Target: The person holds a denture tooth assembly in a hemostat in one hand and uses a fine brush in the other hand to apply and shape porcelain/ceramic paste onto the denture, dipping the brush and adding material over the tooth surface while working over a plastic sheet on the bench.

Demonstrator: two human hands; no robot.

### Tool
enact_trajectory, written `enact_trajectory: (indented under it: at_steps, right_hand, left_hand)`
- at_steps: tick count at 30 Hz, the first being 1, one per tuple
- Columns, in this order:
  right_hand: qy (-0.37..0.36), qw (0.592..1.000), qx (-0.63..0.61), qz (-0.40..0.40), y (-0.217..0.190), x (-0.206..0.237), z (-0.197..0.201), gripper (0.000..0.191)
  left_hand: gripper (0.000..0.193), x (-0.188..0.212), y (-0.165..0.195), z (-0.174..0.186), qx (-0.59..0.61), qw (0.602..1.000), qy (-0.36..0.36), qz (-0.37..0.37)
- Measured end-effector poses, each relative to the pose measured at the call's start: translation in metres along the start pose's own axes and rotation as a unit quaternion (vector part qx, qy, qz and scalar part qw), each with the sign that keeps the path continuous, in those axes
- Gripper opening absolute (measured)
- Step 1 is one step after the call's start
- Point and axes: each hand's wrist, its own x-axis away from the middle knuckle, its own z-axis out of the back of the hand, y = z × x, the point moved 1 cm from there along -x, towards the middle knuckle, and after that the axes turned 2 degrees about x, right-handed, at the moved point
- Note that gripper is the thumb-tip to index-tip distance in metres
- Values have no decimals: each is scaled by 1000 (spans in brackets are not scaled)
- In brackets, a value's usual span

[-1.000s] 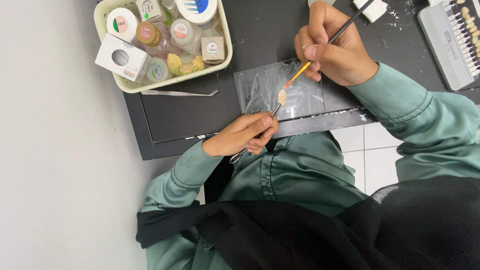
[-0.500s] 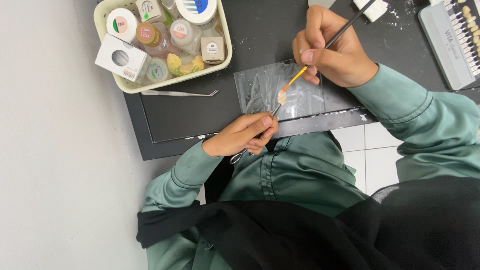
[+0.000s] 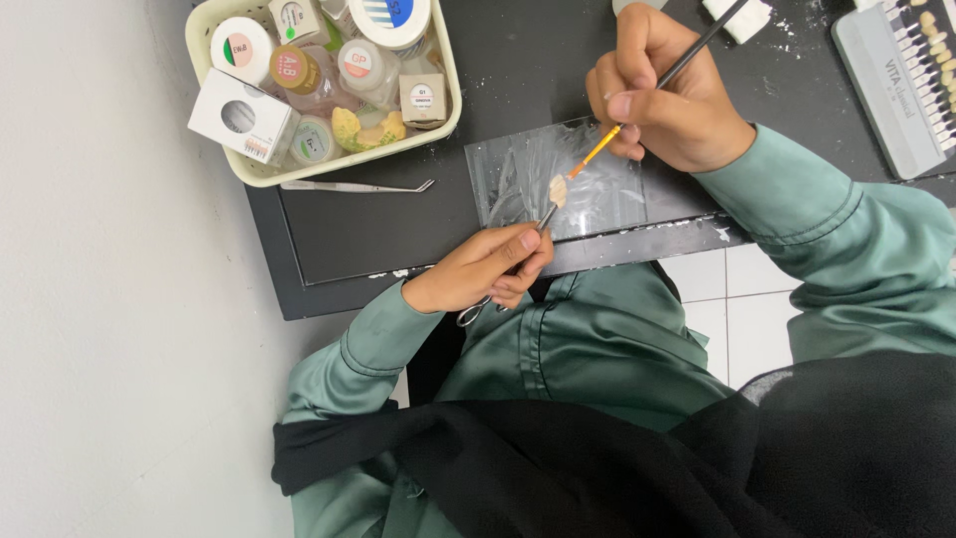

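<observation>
My left hand (image 3: pixel 485 269) grips a slim metal clamp tool (image 3: pixel 508 264) whose tip holds a small cream tooth piece (image 3: pixel 558 189) above a clear glass slab (image 3: pixel 588 179). My right hand (image 3: pixel 669 92) pinches a thin brush (image 3: pixel 647 95) with a black handle and orange ferrule. The brush tip touches the tooth piece. Both arms wear green sleeves.
A cream basket (image 3: pixel 450 90) of small jars, bottles and a white box sits at the upper left of the black mat (image 3: pixel 378 224). Metal tweezers (image 3: pixel 354 186) lie just below it. A grey tray of tooth shade samples (image 3: pixel 901 85) lies at the upper right. A white wall runs along the left.
My right hand and the brush have shifted slightly. The left hand and the tooth piece stay where they were.
</observation>
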Motion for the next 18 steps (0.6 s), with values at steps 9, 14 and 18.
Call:
enact_trajectory:
  at_steps: [9, 14, 18]
  right_hand:
    - [-8, 1000, 24, 0, -1, -1, -1, 28]
    - [-11, 999, 52, -2, 1, -1, -1, 27]
    - [0, 999, 32, 4, 2, 0, 0, 30]
  left_hand:
    - [44, -1, 2, -2, -10, 1000, 1, -9]
    - [44, -1, 3, -1, -3, 1000, 1, -2]
    - [44, -1, 2, -1, 5, 1000, -2, -4]
